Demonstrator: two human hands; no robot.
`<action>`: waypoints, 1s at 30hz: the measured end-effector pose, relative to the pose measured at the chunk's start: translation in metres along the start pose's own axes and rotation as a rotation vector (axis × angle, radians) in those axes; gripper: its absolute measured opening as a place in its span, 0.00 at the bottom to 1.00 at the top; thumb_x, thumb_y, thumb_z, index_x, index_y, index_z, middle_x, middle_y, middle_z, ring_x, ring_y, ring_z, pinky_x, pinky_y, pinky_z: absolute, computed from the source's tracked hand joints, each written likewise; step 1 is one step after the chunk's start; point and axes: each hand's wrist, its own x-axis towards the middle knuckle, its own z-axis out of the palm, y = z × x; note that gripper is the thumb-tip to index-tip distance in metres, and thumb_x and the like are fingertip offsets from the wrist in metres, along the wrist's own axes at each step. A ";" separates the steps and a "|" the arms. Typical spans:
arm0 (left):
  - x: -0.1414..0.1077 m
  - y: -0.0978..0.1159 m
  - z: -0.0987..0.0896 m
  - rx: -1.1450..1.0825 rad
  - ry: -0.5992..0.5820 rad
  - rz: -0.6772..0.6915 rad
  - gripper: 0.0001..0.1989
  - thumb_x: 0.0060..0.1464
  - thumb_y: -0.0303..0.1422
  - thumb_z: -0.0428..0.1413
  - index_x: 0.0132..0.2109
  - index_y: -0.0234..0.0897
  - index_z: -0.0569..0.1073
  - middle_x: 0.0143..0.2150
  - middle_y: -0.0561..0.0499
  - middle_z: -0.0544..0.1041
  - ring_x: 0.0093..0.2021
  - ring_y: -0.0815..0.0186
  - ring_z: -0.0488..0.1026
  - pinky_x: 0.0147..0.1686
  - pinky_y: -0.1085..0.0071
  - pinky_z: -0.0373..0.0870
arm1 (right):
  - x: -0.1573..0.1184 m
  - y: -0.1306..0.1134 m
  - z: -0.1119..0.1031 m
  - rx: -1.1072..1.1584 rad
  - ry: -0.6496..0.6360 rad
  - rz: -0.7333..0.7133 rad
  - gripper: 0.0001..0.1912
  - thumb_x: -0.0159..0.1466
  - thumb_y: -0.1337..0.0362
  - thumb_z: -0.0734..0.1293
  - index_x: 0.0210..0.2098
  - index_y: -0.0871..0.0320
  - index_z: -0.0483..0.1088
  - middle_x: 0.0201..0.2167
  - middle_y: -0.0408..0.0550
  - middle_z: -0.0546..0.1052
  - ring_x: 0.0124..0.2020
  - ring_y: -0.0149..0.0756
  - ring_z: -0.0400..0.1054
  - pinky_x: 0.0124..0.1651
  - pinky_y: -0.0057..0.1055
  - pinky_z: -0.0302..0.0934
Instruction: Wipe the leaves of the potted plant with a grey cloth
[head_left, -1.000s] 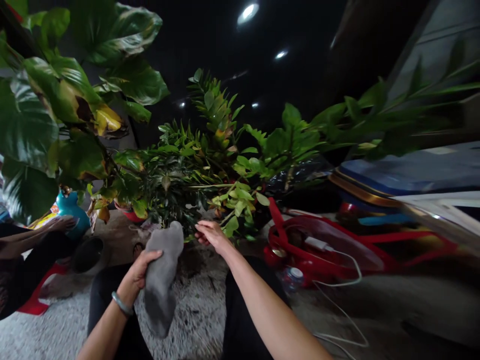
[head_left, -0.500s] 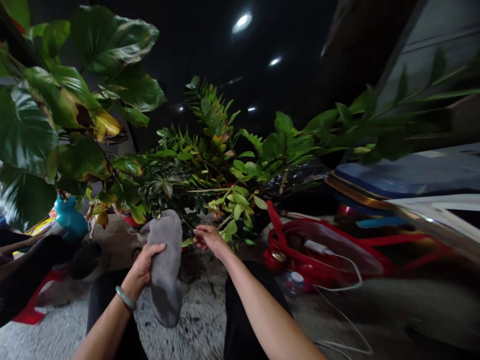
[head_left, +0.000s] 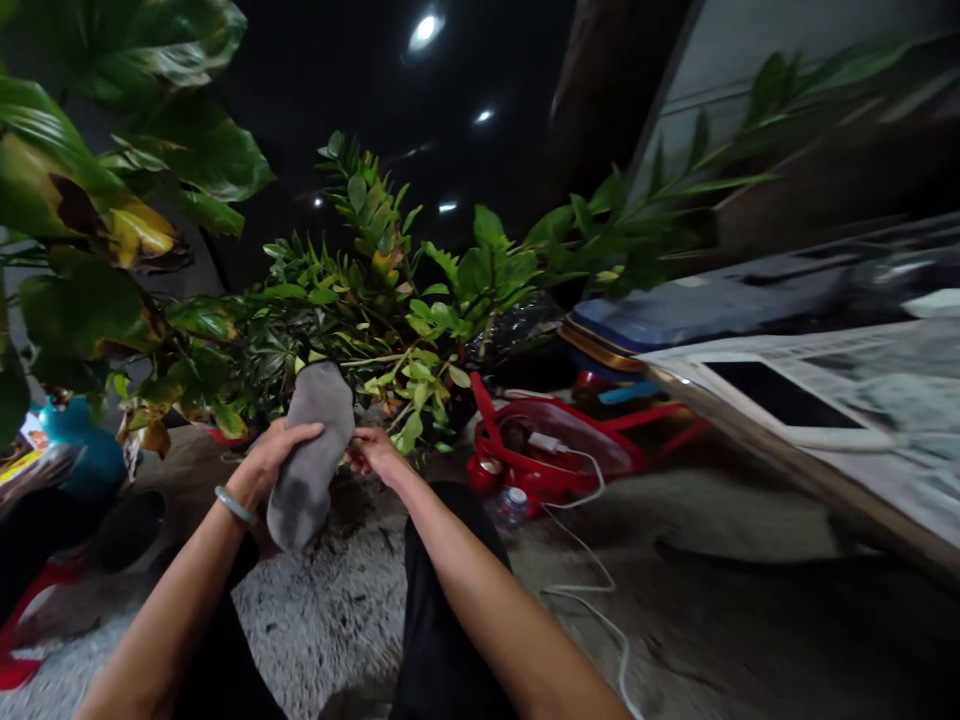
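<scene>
— What is the left hand (head_left: pixel 271 455) doing?

— It is gripping a grey cloth (head_left: pixel 309 452), fingers (head_left: pixel 304 433) clenched around its middle. The cloth is standing upright in front of the plant (head_left: pixel 360 310), its top end touching the lower leaves and its bottom end hanging above the speckled floor (head_left: pixel 330 620). A bracelet (head_left: pixel 234 505) is sitting on that wrist.

— And the right hand (head_left: pixel 375 455)?

— It is sitting just beside the cloth, at its right edge, low among the leaves. The fingers are curled in, but whether they are pinching a leaf, a stem or the cloth I cannot tell; that part is too small and dark.

— What is lying around them?

— A bigger plant (head_left: pixel 90 200) with broad leaves, some yellowing, is filling the upper left. A teal pot (head_left: pixel 79 455) is standing under it. To the right of the hands a red basket (head_left: pixel 555 465) is lying on the floor with a white charger (head_left: pixel 546 441) on it, and its cable (head_left: pixel 592 580) is trailing toward the camera. A small bottle (head_left: pixel 512 505) is sitting just in front of the basket. The person's dark-trousered legs (head_left: pixel 442 610) are showing below the forearms.
</scene>
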 end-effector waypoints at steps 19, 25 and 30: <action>-0.029 -0.021 -0.017 0.160 -0.143 -0.117 0.26 0.34 0.41 0.73 0.42 0.31 0.81 0.33 0.44 0.84 0.30 0.56 0.79 0.31 0.66 0.75 | -0.001 -0.001 -0.001 0.037 0.048 0.045 0.09 0.61 0.70 0.67 0.24 0.58 0.68 0.13 0.39 0.71 0.15 0.28 0.66 0.15 0.20 0.51; -0.028 0.050 -0.019 -0.245 0.090 0.209 0.25 0.27 0.37 0.73 0.38 0.34 0.80 0.35 0.48 0.84 0.31 0.59 0.78 0.33 0.68 0.77 | 0.001 -0.003 0.002 0.064 0.017 0.015 0.07 0.63 0.66 0.68 0.28 0.57 0.69 0.17 0.38 0.74 0.14 0.25 0.65 0.16 0.18 0.51; 0.000 0.037 0.013 -0.114 -0.001 0.145 0.25 0.35 0.40 0.73 0.42 0.32 0.81 0.33 0.47 0.84 0.30 0.59 0.78 0.32 0.67 0.77 | 0.002 -0.002 0.005 0.064 0.032 0.006 0.10 0.63 0.66 0.67 0.25 0.58 0.67 0.15 0.38 0.73 0.14 0.26 0.65 0.15 0.18 0.51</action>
